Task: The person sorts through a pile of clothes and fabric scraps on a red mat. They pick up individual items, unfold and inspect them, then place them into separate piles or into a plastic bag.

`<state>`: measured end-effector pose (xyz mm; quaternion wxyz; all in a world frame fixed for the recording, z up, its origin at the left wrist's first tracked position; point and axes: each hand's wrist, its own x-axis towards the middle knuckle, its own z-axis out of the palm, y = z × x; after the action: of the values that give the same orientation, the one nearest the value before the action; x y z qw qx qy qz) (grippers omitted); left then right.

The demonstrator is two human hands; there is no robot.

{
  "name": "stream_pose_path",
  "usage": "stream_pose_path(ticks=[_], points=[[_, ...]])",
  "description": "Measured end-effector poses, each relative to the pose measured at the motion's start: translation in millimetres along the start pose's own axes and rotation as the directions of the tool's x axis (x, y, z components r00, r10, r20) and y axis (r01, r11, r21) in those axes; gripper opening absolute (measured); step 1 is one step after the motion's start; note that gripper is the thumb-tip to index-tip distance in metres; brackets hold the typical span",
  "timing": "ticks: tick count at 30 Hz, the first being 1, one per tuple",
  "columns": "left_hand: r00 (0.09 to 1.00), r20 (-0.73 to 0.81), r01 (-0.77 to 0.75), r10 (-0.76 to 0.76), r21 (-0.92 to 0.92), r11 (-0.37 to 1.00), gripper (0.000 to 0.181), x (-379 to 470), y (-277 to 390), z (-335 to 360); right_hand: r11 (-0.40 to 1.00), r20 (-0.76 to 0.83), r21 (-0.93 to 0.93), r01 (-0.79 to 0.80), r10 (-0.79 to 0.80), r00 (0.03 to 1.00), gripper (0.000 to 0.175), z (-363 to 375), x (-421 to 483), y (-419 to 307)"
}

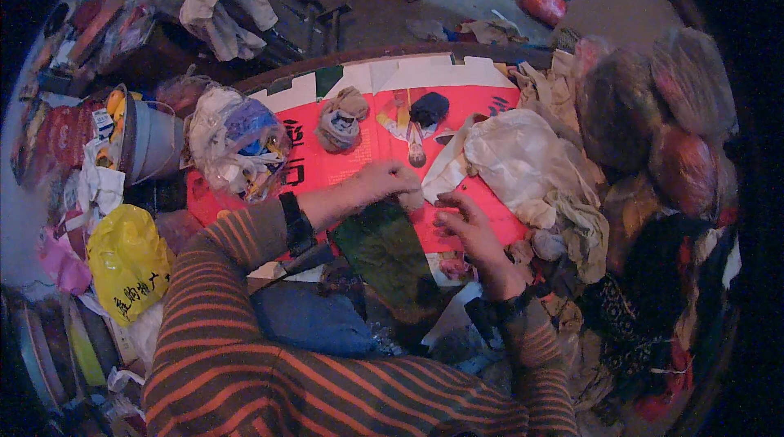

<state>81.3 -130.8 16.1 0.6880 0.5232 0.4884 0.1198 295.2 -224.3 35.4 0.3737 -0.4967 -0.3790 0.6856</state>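
Observation:
My left hand [404, 186] is closed with its fingertips together at the top edge of a dark green cloth [389, 256]. The cloth drapes from there over the table's near edge toward my lap. To its right is my right hand [468, 229], fingers bent and spread, with no object visible in it; anything as thin as a thread would be too small to tell. Both hands are above a red printed board [343, 173] bearing large characters and a picture of a person. A whitish cloth bag [514, 149] lies just beyond my right hand.
A small rolled cloth bundle [343, 118] sits on the board. Leftward are a clear plastic bag of mixed items [239, 140], a metal bucket [150, 140] and a yellow plastic bag [128, 262]. Stuffed plastic bags [618, 106] crowd the right side. Work gloves [226, 8] hang beyond the table.

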Motion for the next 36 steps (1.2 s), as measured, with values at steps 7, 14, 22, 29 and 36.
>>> stream_pose_path(ticks=[7, 14, 22, 29, 36], points=[[0.978, -0.171, -0.043, 0.12, 0.399, 0.916, 0.036, 17.3, -31.6, -38.1, 0.991, -0.124, 0.012, -0.134, 0.134, 0.983, 0.026, -38.4, -1.7, 24.5], [0.979, -0.193, -0.039, 0.072, 0.169, 0.985, 0.043, 15.3, -39.8, -47.1, 0.993, -0.18, -0.108, -0.048, 0.028, 0.983, 0.024, -61.6, 0.0, 16.4], [0.843, -0.36, -0.186, 0.398, 0.499, 0.846, 0.049, 51.4, 17.0, -66.2, 0.998, -0.287, -0.009, -0.063, 0.057, 0.956, 0.023, -73.3, 1.2, 11.9], [0.802, -0.002, -0.328, 0.597, 0.834, 0.444, 0.056, 129.9, 38.5, -26.4, 1.0, -0.326, -0.017, -0.023, 0.016, 0.945, 0.021, -76.8, -13.9, 8.5], [0.719, 0.017, -0.363, 0.695, 0.861, 0.355, 0.047, 186.9, 49.2, -14.3, 0.987, -0.574, -0.149, 0.054, -0.13, 0.808, 0.019, -122.6, -76.9, -19.2]])
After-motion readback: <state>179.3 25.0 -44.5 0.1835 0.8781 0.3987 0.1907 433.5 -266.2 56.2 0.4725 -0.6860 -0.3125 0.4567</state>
